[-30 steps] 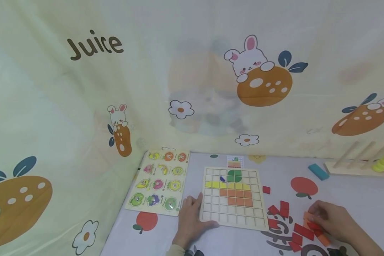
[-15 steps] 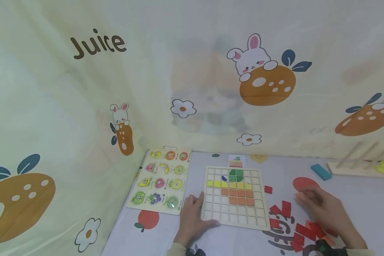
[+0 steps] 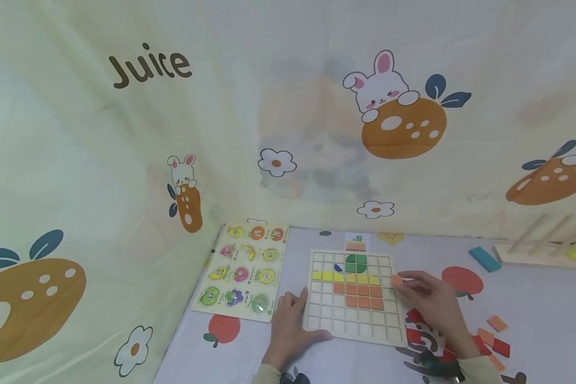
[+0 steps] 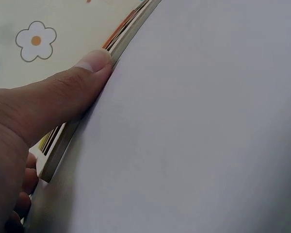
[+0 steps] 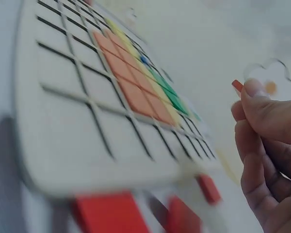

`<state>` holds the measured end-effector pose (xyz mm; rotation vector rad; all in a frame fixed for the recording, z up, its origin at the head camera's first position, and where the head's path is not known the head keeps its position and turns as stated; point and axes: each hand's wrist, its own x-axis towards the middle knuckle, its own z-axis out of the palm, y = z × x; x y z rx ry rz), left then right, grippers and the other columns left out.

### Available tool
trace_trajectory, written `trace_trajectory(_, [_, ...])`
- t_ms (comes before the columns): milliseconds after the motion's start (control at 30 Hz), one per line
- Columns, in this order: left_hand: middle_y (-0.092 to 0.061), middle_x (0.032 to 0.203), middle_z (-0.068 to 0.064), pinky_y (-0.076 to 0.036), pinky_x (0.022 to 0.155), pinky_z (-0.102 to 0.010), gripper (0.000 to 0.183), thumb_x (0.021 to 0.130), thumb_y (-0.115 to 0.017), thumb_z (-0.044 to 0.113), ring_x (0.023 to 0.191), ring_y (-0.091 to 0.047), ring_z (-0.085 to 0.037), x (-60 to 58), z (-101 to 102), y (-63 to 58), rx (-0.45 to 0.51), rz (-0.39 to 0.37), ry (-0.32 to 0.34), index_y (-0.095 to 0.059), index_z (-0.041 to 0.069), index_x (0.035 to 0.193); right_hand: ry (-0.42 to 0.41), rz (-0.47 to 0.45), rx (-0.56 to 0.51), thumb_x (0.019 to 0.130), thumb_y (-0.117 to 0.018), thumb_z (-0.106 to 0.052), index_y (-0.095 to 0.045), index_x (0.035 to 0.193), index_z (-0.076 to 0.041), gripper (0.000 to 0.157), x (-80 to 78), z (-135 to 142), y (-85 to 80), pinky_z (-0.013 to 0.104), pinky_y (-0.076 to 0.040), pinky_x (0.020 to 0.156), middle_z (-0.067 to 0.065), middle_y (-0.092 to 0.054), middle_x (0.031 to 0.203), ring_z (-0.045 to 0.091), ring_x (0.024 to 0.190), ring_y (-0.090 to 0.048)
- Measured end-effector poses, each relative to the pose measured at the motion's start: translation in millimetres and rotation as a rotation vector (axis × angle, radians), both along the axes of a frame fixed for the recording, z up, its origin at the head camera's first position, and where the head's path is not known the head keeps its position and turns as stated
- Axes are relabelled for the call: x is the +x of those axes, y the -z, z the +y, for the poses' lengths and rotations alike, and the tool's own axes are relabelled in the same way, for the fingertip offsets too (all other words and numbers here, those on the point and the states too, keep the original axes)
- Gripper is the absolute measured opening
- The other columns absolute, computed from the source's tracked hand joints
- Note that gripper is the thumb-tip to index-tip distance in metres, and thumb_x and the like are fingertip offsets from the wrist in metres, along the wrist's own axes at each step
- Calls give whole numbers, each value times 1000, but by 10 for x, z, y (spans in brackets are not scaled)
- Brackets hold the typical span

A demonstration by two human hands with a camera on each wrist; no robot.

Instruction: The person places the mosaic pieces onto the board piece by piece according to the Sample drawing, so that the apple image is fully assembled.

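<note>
A pale wooden grid board (image 3: pixel 326 317) lies on the table, with green, yellow, orange and dark blue tiles in its cells. My left hand (image 3: pixel 289 325) braces its near left corner, thumb along the front edge and fingers at the left side. In the left wrist view the thumb (image 4: pixel 68 92) touches the board's edge. Just off the board's right edge, my right hand (image 3: pixel 434 304) pinches a small orange square tile (image 3: pixel 396 280) between thumb and fingertips. In the right wrist view this tile (image 5: pixel 237 86) shows edge-on, apart from the board.
Loose red tiles (image 3: pixel 414 336) and orange tiles (image 3: pixel 497 323) lie right of the board, some hidden by my right arm. A fruit puzzle board (image 3: pixel 240 272) lies left. Behind the grid stands a picture card (image 3: pixel 357 242). A teal block (image 3: pixel 485 259) and pegged wooden stand (image 3: pixel 542 256) are back right.
My right hand has lifted from the loose tile pile and moved left to the grid board's right edge with an orange tile. My left hand has stayed at the board's corner.
</note>
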<state>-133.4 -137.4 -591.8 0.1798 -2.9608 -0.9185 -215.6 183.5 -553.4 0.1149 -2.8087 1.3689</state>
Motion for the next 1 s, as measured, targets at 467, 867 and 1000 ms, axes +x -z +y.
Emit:
trace_trajectory(467, [-38, 98, 10, -30, 72, -22, 123, 59, -93, 70, 89, -32, -6, 3, -3, -35, -2, -11, 10, -47, 19, 161, -202, -38, -16, 88, -88, -24, -80, 121, -16, 35, 147, -925, 119, 22, -51, 70, -4, -69, 94, 15, 82, -58])
trace_trajectory(867, [-38, 100, 11, -30, 73, -23, 124, 58, -93, 71, 90, -32, -6, -14, -1, 13, -5, -17, 4, -47, 21, 161, -192, -25, 126, 86, -90, -25, -81, 119, -16, 35, 148, -1084, 164, 25, -44, 68, -6, -62, 86, 14, 82, -53])
trace_trajectory(1000, [-37, 99, 10, -30, 72, -23, 123, 59, -93, 71, 89, -31, -6, -20, -1, 11, -12, -17, 4, -47, 21, 161, -192, 4, 116, 87, -89, -25, -83, 114, -16, 29, 136, -1092, 173, 24, -45, 68, -7, -65, 86, 12, 80, -54])
